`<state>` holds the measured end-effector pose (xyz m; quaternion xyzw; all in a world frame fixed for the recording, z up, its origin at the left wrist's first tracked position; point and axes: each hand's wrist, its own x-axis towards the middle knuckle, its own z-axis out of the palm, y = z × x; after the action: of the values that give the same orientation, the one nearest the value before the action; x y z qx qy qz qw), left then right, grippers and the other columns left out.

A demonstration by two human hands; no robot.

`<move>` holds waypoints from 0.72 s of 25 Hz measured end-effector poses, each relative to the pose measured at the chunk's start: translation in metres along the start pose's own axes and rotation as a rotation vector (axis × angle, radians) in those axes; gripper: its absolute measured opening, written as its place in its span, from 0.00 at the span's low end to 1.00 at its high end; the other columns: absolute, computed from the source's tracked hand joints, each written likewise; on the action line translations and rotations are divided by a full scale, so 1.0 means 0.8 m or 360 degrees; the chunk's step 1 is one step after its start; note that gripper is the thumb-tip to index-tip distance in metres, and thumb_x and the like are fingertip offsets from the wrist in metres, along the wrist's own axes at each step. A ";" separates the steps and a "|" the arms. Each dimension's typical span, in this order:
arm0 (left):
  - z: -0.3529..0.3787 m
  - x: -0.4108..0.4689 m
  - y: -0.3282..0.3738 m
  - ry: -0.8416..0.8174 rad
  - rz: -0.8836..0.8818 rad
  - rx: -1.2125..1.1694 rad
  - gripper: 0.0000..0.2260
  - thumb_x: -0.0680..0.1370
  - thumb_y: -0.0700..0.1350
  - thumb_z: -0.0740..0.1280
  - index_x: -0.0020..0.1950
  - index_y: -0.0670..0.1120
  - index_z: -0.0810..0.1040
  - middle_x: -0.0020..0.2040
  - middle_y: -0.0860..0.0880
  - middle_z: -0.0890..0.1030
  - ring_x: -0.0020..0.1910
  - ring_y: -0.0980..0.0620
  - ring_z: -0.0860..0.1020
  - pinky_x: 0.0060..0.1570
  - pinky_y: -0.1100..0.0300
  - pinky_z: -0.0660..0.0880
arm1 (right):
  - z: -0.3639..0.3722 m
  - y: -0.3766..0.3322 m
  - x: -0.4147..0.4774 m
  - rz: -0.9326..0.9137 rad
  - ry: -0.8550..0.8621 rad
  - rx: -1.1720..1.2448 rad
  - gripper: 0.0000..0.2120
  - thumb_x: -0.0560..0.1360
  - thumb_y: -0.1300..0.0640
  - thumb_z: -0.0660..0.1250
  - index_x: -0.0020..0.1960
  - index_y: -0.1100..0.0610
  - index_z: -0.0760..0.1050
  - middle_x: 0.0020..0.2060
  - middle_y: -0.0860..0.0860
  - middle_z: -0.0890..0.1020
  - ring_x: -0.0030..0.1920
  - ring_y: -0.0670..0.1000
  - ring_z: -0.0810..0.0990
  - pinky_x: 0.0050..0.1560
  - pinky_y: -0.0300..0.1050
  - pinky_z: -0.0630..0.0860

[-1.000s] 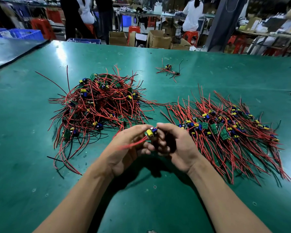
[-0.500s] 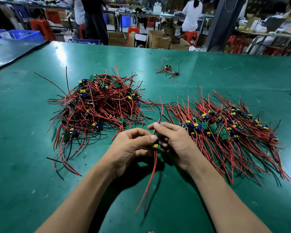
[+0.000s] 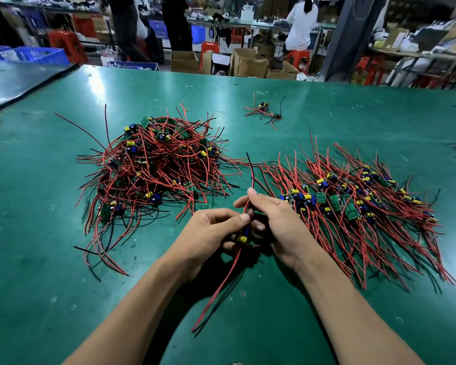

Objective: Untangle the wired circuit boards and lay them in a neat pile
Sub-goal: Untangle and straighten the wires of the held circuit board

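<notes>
Head view: straightening of one wired circuit board (image 3: 242, 237) between both hands, tangled heap at 10 o'clock, sorted pile at 3 o'clock.

Left hand (image 3: 208, 233) pinches the board between thumb and curled fingers, its yellow capacitor showing just below the thumb tip; right hand (image 3: 277, 222) has thumb and forefinger pressed together on the upper leads, which run on toward 12 o'clock, while the lower red and black leads hang free toward 6 o'clock over the green table (image 3: 50, 299). Judged step: leads of a freed board being drawn straight before stacking. Next move likely calls for carrying it toward 3 o'clock and laying it on the neat pile (image 3: 353, 206), leads parallel to those there. Tangled heap (image 3: 153, 169) remains large, so much work is left; a small stray cluster (image 3: 263, 111) lies apart at 12 o'clock.
</notes>
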<state>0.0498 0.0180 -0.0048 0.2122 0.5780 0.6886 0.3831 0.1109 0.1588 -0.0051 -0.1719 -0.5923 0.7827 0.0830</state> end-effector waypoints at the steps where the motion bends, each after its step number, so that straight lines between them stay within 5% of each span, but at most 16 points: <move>1: 0.000 0.001 -0.001 0.0037 0.0019 -0.0001 0.07 0.71 0.46 0.72 0.41 0.44 0.86 0.44 0.46 0.86 0.34 0.54 0.78 0.34 0.63 0.73 | 0.002 0.002 -0.001 0.0021 -0.0038 -0.0026 0.16 0.79 0.45 0.67 0.46 0.56 0.85 0.30 0.52 0.77 0.29 0.50 0.75 0.38 0.47 0.79; 4: -0.001 0.005 -0.004 0.0159 0.0038 -0.0095 0.04 0.73 0.38 0.72 0.39 0.40 0.84 0.38 0.46 0.82 0.27 0.55 0.77 0.27 0.66 0.74 | 0.008 0.008 -0.005 0.0023 -0.0155 -0.0141 0.19 0.75 0.43 0.72 0.51 0.60 0.84 0.45 0.65 0.84 0.44 0.61 0.82 0.55 0.68 0.79; 7: -0.003 0.004 -0.005 0.0219 0.0013 -0.0030 0.05 0.76 0.33 0.69 0.40 0.36 0.82 0.35 0.45 0.81 0.24 0.55 0.76 0.24 0.65 0.73 | 0.009 0.010 -0.007 -0.0012 -0.0208 -0.0219 0.16 0.78 0.47 0.70 0.53 0.59 0.84 0.50 0.67 0.84 0.47 0.61 0.83 0.56 0.65 0.80; 11: -0.003 0.005 -0.006 0.0245 -0.0028 0.0053 0.05 0.75 0.33 0.69 0.39 0.36 0.82 0.38 0.40 0.80 0.27 0.49 0.75 0.30 0.59 0.72 | 0.006 0.008 -0.007 -0.0061 -0.0185 -0.0325 0.12 0.78 0.49 0.71 0.51 0.58 0.85 0.43 0.59 0.86 0.42 0.55 0.85 0.45 0.50 0.82; 18: -0.001 0.005 0.001 0.0306 0.0016 -0.0017 0.09 0.74 0.32 0.68 0.34 0.38 0.81 0.41 0.43 0.84 0.24 0.52 0.76 0.23 0.63 0.73 | 0.011 0.010 -0.002 -0.0268 0.0061 -0.0480 0.15 0.79 0.46 0.69 0.48 0.57 0.86 0.41 0.54 0.87 0.44 0.54 0.86 0.51 0.50 0.81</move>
<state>0.0465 0.0205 -0.0052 0.1460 0.6074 0.7107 0.3234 0.1097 0.1482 -0.0105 -0.1472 -0.7136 0.6719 0.1329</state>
